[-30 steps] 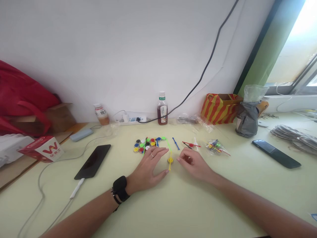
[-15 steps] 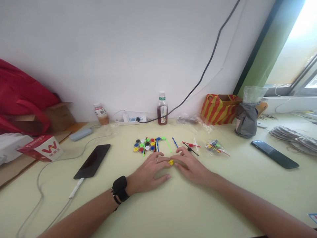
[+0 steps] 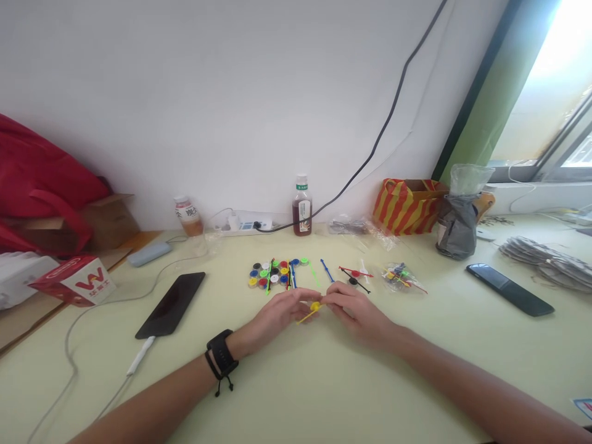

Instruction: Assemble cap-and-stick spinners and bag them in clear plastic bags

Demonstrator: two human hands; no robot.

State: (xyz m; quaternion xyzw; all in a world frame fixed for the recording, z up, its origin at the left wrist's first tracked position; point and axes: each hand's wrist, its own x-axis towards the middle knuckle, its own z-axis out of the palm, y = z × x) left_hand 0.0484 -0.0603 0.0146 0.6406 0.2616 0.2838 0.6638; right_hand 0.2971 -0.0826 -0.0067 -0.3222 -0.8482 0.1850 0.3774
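Note:
A small yellow plastic spinner (image 3: 315, 306), a round disc with a thin arrow through it, is between my two hands above the table. My left hand (image 3: 282, 311), turned partly palm-up, holds it with the fingers behind and under it. My right hand (image 3: 358, 309) pinches its right end between thumb and fingertips. Just beyond my hands, several coloured discs (image 3: 274, 271) lie in a cluster with green, black and blue arrow sticks across them. A light green stick (image 3: 315, 272) and a blue stick (image 3: 327, 270) lie apart, left of red, white and black spinners (image 3: 355, 274).
A clear bag of coloured sticks (image 3: 403, 277) is at the right. Phones (image 3: 171, 305) (image 3: 509, 290) flank the work area, the left one cabled. A dark drink bottle (image 3: 302, 213), a power strip (image 3: 247, 225) and a striped bag (image 3: 407, 206) stand along the wall.
My left hand has rolled from palm-down to partly palm-up. The yellow spinner is lifted and turned, its thin arrow now showing toward the lower left. My right fingers have drawn closer together.

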